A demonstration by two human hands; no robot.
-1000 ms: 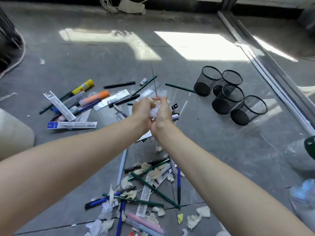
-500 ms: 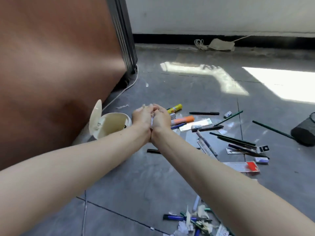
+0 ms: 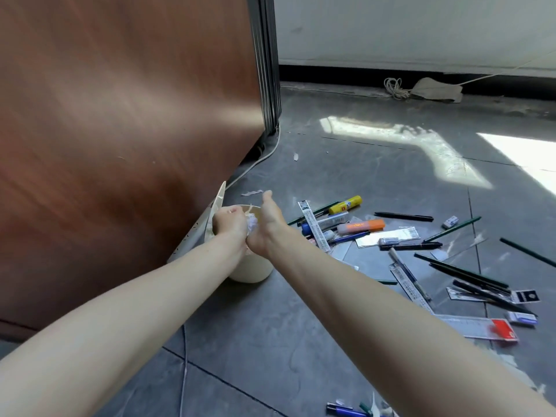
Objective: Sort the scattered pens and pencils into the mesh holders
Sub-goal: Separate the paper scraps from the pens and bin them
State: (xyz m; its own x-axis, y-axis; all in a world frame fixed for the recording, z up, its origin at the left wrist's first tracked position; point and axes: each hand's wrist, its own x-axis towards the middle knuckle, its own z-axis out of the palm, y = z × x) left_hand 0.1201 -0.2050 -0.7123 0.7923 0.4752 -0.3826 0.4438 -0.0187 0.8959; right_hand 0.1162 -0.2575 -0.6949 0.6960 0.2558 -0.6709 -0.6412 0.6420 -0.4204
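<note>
A grey tiled floor (image 3: pixel 270 341) runs up to a brown wood-grain panel (image 3: pixel 120 130) on the left and a white wall at the back. Close to the panel, the left hand (image 3: pixel 230 222) has its fingers curled round a wad of torn white wrapping (image 3: pixel 252 226). The right hand (image 3: pixel 267 228) lies against the wad's other side with its fingers straightened and pointing up, gripping nothing. A second ago both hands were bunched round this wad above the pile, with the mesh holders in sight. The view has since swung left, and the hands have travelled to just above the mouth of a cream waste bin (image 3: pixel 249 270), whose lid (image 3: pixel 210 215) is tipped up. That looks like rubbish about to be dropped, a clearing step rather than sorting. The scattered pens and pencils (image 3: pixel 410 246) lie on the floor to the right, well apart from the hands, among a yellow glue stick (image 3: pixel 346 204), an orange highlighter (image 3: pixel 362 226), a small eraser (image 3: pixel 450 221) and a packaged ruler (image 3: pixel 478 326). The mesh holders are out of view, so none of the sorting shows as done here.
</note>
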